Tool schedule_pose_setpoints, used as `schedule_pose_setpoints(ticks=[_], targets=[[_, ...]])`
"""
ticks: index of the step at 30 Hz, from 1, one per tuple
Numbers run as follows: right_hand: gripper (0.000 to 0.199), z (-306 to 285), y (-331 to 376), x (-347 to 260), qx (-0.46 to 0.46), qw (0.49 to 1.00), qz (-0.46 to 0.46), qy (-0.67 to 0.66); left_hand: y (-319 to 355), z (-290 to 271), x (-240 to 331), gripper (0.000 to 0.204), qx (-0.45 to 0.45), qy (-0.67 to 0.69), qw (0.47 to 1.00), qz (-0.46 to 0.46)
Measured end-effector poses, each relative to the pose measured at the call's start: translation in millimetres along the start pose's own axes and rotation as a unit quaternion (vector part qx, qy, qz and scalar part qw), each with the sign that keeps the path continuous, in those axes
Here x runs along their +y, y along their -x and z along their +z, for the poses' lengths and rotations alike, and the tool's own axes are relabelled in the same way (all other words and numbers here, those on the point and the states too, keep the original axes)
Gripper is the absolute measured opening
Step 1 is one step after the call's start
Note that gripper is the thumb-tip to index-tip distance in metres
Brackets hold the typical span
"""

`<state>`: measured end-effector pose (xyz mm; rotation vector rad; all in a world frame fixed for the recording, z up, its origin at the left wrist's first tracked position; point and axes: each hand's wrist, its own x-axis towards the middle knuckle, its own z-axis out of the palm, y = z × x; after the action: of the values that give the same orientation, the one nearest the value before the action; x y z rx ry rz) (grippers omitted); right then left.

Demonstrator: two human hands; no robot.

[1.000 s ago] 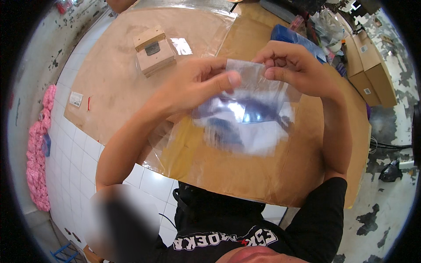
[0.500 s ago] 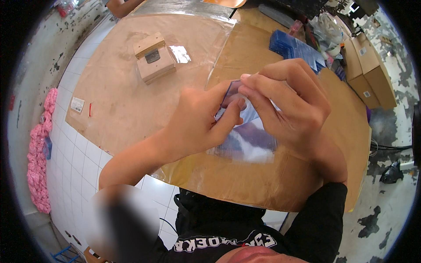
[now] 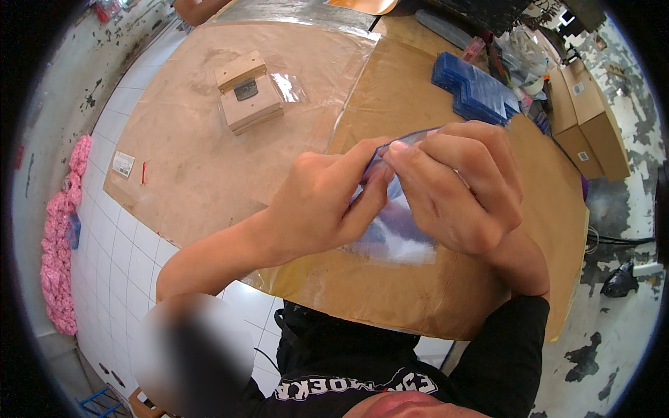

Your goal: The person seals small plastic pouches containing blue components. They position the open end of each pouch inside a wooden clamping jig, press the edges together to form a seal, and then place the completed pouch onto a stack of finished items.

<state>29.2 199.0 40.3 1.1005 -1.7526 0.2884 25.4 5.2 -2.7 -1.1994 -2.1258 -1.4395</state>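
Wooden block (image 3: 248, 92) sits on worktop (image 3: 188, 167), far left. Stack of plastic sleeves (image 3: 475, 95) lies far right; cardboard boxes (image 3: 589, 115) beyond it. Both hands (image 3: 390, 202) hold a clear pouch (image 3: 397, 226) above the near edge.

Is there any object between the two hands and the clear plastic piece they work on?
Nothing visible. The left hand and right hand both pinch the clear plastic piece directly at its upper edge, above the brown paper-covered table.

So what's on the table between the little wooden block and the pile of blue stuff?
Only bare brown paper and a clear plastic sheet beside the wooden block; the blue stack sits apart.
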Motion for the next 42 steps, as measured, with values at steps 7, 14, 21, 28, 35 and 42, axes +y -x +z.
schedule_pose_setpoints(ticks=[7,14,21,28,35,42], targets=[[0.025,6,-1,1,-0.029,0.998,0.039,-0.028,3,1,-1,0.035,0.002,0.028,1.0,0.006],[0.025,19,9,15,-0.015,0.997,0.042,-0.07,-6,7,12,0.047,0.079,0.339,0.923,-0.165],[0.021,1,8,38,-0.066,0.976,0.09,-0.186,-12,-17,-6,0.028,0.007,0.434,0.876,-0.211],[0.039,-20,15,57,0.227,0.941,0.156,-0.197,-20,-38,-48,0.019,0.154,0.284,0.904,-0.281],[0.014,-20,22,34,-0.062,0.916,0.275,-0.286,-28,-56,-65,0.016,0.234,0.22,0.902,-0.289],[0.014,36,43,1,-0.376,0.865,0.244,-0.224,-36,-48,-39,0.023,0.229,0.198,0.917,-0.261]])
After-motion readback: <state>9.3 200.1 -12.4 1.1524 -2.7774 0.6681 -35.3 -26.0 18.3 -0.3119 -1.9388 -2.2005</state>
